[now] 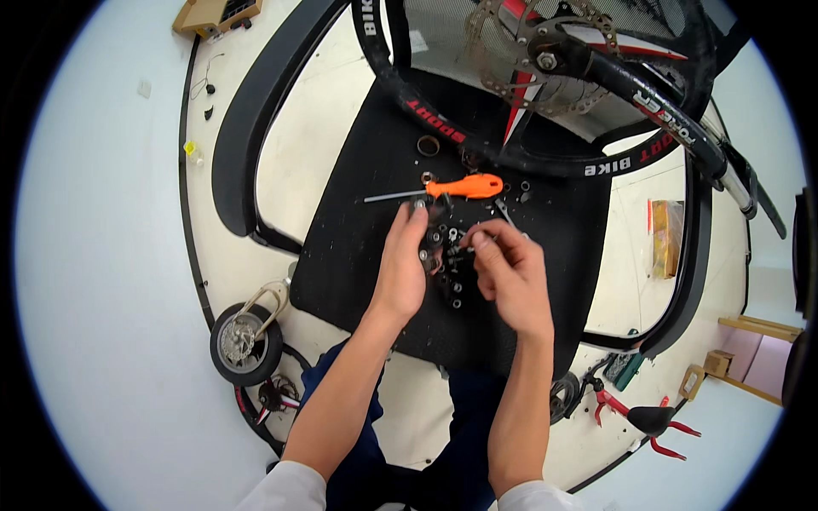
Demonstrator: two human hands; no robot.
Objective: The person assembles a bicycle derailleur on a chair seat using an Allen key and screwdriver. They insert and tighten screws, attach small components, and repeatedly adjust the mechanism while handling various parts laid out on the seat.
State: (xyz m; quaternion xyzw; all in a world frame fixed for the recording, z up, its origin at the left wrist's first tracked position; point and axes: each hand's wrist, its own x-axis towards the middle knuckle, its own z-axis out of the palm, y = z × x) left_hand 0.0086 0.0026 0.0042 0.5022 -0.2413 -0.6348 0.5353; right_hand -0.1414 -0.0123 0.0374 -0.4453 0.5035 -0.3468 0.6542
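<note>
My left hand [404,268] is closed round a small dark mechanical part with round bolt heads [435,238], held over a black chair seat [341,260]. Close to its right side, my right hand [514,277] has thumb and forefinger pinched together; what sits between them is too small to name. An orange-handled screwdriver [467,186] lies on the seat just beyond both hands, its shaft pointing left. Several small nuts and bolts [457,289] lie scattered between and below the hands. A small metal tool [504,210] is partly hidden behind my right hand.
A bicycle wheel [400,98] with a disc rotor and fork [673,119] leans across the chair's far side. A dark ring [428,146] lies near the tyre. Armrests [234,162] flank the seat. On the floor are a small wheel [245,345], a bagged yellow item [667,238] and red-handled pliers [609,402].
</note>
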